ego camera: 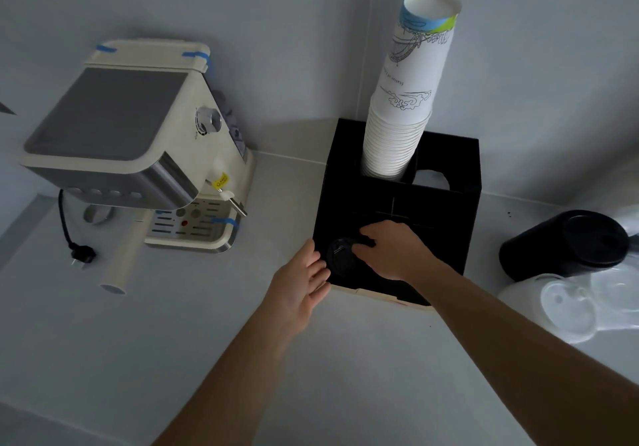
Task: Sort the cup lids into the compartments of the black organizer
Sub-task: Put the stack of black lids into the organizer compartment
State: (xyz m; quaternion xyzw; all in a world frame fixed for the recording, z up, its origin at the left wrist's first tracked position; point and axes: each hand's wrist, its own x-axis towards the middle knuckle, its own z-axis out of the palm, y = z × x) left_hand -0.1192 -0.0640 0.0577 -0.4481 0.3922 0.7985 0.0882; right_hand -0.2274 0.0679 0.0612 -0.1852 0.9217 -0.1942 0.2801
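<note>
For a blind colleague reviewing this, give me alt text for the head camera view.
A right hand sets a black lid into the front of a black organizer while the left hand steadies its side; paper cups stand stacked behind, and a coffee machine sits to the left.

Little can be read here. The top cup in the stack of paper cups (408, 100) carries a line of small dark print running upside down along its side, just above a cloud drawing; it appears to begin with "Statue of", and the rest is too small to make out. Higher on the same cup, beside a line drawing of a bridge-like structure, larger outlined lettering sits under the blue and green band, but it is inverted and cannot be made out. The coffee machine (138, 141) bears a small yellow sticker (220, 181) near its steam wand, with dark marks too tiny to read.
</note>
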